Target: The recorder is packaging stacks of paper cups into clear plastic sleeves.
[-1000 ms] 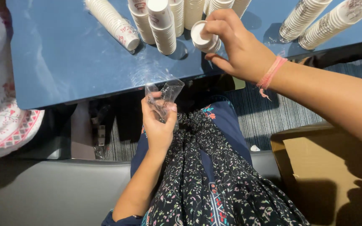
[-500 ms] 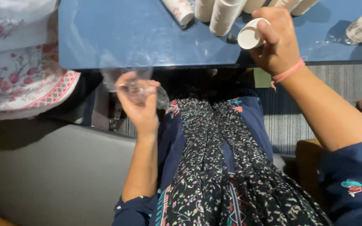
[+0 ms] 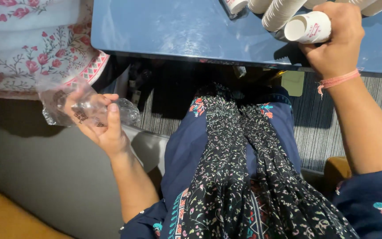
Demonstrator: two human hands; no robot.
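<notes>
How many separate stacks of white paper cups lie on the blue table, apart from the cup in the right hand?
4 in view: stacks of white paper cups at the table's far edge, at and. All are cropped, and more may lie out of frame.

The surface (image 3: 169, 31) is glossy blue. At one o'clock, the cup (image 3: 308, 27) in my right hand (image 3: 334, 42) is white with red print, and a pink band (image 3: 338, 80) circles my wrist. My left hand (image 3: 105, 126) holds a clear wrapper (image 3: 74, 108). My dress (image 3: 239, 177) is navy and black, flowered. At eleven o'clock, white cloth (image 3: 27, 44) has pink roses.
</notes>
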